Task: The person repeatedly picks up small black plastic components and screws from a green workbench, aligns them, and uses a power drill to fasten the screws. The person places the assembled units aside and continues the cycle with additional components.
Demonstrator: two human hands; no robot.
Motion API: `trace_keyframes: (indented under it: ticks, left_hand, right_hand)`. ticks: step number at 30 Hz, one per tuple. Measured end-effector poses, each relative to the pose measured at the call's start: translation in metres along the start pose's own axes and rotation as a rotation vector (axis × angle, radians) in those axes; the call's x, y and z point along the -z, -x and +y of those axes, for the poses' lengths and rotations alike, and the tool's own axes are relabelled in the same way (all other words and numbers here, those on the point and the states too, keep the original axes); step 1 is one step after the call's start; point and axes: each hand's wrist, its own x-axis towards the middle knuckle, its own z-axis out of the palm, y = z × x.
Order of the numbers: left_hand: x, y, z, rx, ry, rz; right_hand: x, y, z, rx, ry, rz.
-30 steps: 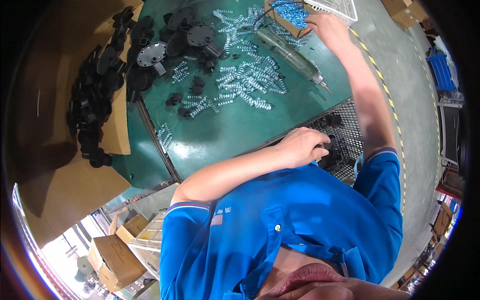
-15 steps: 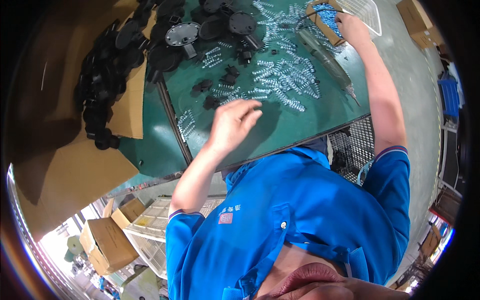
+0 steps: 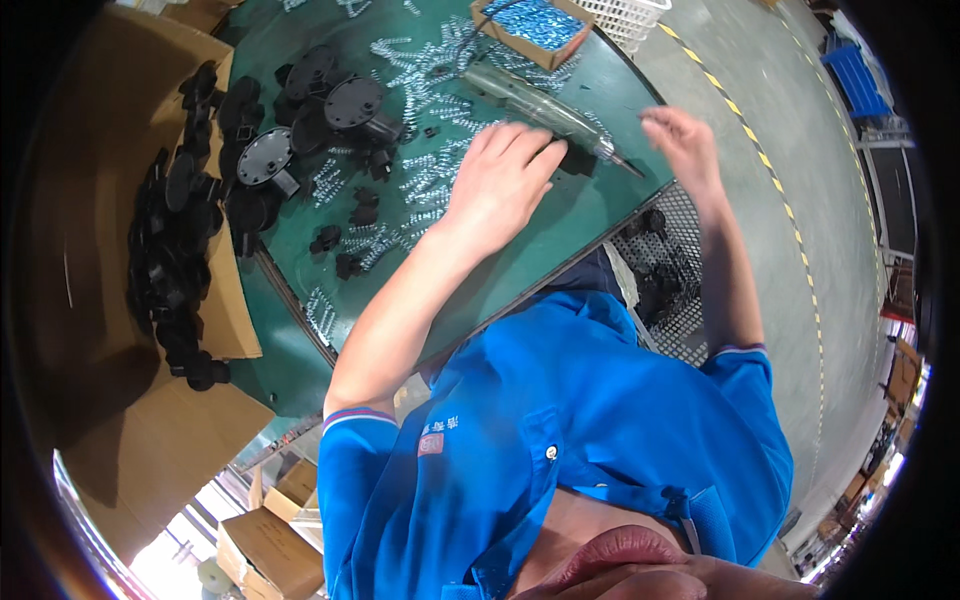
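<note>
A green power screwdriver (image 3: 540, 108) is lying diagonally on the green counter (image 3: 560, 230), its metal bit pointing toward the right-hand edge. Metal coil springs (image 3: 425, 185) are lying in loose heaps along its left side. The left hand (image 3: 508, 180) is extending palm down over the springs, beside the screwdriver; its fingers are standing slightly apart, but the palm is facing away — whether it is gripping anything cannot be told. The right hand (image 3: 685, 145) is hovering just off the tip of the screwdriver, near the counter edge, with thumb and forefinger drawing close together; a small dark speck is showing at the fingertips, too blurred to confirm a grip.

Beyond the screwdriver, a cardboard tray (image 3: 525, 47) is holding a pile of small blue parts (image 3: 535, 20), and a white basket (image 3: 625, 20) is standing behind it. Left of the springs, small black parts (image 3: 365, 205) are lying in a cluster, and black round-plated parts (image 3: 265, 155) are sitting farther left — some beside a large cardboard sheet (image 3: 232, 315). Below the counter edge, a perforated crate (image 3: 688, 215) is holding more black pieces. A yellow-and-black line (image 3: 740, 110) is running along the floor at right.
</note>
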Motion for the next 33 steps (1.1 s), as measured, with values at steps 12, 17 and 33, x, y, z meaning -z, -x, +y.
trace_keyframes:
  ticks: [12,17,33]
  left_hand:
    - [-0.068,-0.047,-0.007,-0.043,-0.119,-0.017]
    - [-0.057,-0.036,0.003,-0.019,-0.087,0.026]
    - [0.035,0.115,-0.058,0.351,-0.127,0.332]
  right_hand:
    - [-0.021,0.080,0.003,0.274,0.502,0.313]
    - [-0.033,0.072,0.004,0.292,0.556,0.312]
    - [-0.043,0.076,0.010,0.306,0.736,0.285]
